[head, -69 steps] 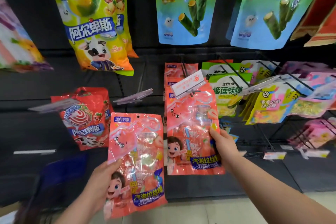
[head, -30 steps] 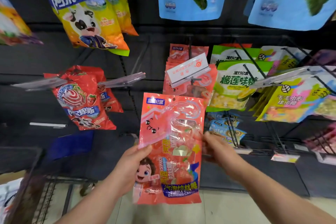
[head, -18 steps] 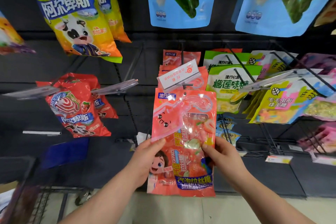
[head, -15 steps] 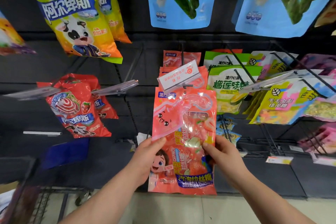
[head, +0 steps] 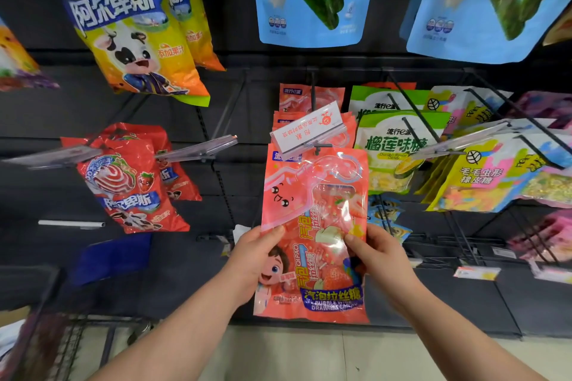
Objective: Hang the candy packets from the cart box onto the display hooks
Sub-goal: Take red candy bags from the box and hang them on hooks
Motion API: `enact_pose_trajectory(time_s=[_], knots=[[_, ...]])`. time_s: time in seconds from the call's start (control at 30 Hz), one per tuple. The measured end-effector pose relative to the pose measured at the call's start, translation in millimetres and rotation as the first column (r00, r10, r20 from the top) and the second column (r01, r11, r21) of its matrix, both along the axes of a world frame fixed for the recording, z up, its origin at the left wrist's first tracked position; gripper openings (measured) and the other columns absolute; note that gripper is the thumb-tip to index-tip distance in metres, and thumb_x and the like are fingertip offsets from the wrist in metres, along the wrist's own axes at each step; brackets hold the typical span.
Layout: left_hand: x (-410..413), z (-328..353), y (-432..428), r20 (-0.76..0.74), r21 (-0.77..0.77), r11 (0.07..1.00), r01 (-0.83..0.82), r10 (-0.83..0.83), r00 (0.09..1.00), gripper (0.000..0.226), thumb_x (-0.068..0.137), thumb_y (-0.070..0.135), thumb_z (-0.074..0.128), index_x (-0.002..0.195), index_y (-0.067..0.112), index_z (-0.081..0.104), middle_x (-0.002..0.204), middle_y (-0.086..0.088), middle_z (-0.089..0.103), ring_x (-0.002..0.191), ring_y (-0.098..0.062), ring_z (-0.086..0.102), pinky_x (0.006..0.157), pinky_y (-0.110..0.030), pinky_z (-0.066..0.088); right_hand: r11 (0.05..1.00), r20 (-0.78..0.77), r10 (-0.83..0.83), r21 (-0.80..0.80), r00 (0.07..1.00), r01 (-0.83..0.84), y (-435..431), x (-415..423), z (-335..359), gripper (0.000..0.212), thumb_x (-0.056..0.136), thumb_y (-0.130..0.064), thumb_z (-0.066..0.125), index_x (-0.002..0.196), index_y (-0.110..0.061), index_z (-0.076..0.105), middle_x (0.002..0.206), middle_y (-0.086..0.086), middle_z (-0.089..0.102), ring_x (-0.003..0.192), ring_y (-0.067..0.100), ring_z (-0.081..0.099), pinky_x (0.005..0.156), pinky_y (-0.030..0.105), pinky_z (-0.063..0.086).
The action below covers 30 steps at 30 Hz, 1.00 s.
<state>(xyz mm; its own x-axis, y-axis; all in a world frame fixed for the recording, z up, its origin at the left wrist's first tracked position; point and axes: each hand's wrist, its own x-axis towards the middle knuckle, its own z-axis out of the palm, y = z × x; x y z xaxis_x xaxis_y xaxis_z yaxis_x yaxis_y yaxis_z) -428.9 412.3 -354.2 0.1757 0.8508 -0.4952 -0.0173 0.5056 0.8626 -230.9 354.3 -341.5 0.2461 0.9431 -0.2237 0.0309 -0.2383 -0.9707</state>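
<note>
I hold a pink candy packet point(head: 312, 195) upright in front of the display. My left hand point(head: 252, 257) pinches its left edge and my right hand point(head: 376, 257) pinches its right edge, both about halfway down. The packet's top edge sits right under the tip of a black display hook point(head: 318, 147) that carries a white price label point(head: 308, 130). Several identical pink packets point(head: 297, 99) hang on that hook behind the label.
Red lollipop bags point(head: 130, 182) hang left of an empty hook with a clear tag point(head: 198, 150). Green durian candy packets point(head: 390, 151) and yellow gummy packets point(head: 483, 173) hang to the right. Yellow and blue bags hang above. The wire cart point(head: 46, 346) stands at bottom left.
The packet went from my left hand alone to both hands and rose toward the labelled hook. In the last half second it moved up slightly, its top reaching the hook tip.
</note>
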Motion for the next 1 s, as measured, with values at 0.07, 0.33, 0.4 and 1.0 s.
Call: enact_pose_trajectory(time_s=[0.07,0.33,0.4,1.0], knots=[[2,-3,5,-0.02,0.002,1.0,-0.003,0.003,1.0,0.02,0.094,0.024,0.06,0.109,0.012,0.068,0.103,-0.011,0.075,0.102,-0.028,0.069,0.097,-0.048,0.051,1.0,-0.005,0.004,-0.015,1.0,-0.004,4,1,0,0.017,0.094,-0.004,0.054,0.079,-0.011,0.058,0.05,-0.01,0.062,0.048,0.0,0.058,0.045,0.013,0.043],[14,-10,33,-0.127,0.084,0.996,0.006,0.005,0.992,0.022,0.093,0.025,0.062,0.113,0.016,0.061,0.109,-0.006,0.07,0.103,-0.024,0.067,0.096,-0.049,0.051,0.996,0.132,-0.024,-0.083,0.991,0.035,38,10,-9,0.007,0.094,-0.016,0.057,0.096,-0.013,0.062,0.081,0.001,0.069,0.069,0.013,0.063,0.059,0.025,0.046],[17,-11,44,-0.166,0.089,0.996,0.016,-0.001,0.986,0.019,0.093,0.027,0.062,0.109,0.018,0.061,0.107,-0.007,0.071,0.1,-0.026,0.068,0.094,-0.05,0.052,0.994,0.182,-0.016,-0.099,0.983,0.034,48,12,-11,0.009,0.095,-0.02,0.056,0.098,-0.015,0.062,0.088,0.003,0.07,0.075,0.015,0.064,0.064,0.028,0.047],[44,-13,109,-0.587,0.194,0.966,0.169,-0.024,0.809,0.008,0.095,0.028,0.056,0.099,0.021,0.053,0.093,0.005,0.056,0.084,-0.014,0.054,0.056,-0.023,0.038,0.952,0.326,0.054,-0.301,0.944,0.05,124,27,-26,0.019,0.093,-0.027,0.056,0.096,-0.01,0.061,0.1,0.013,0.068,0.094,0.031,0.063,0.089,0.046,0.052]])
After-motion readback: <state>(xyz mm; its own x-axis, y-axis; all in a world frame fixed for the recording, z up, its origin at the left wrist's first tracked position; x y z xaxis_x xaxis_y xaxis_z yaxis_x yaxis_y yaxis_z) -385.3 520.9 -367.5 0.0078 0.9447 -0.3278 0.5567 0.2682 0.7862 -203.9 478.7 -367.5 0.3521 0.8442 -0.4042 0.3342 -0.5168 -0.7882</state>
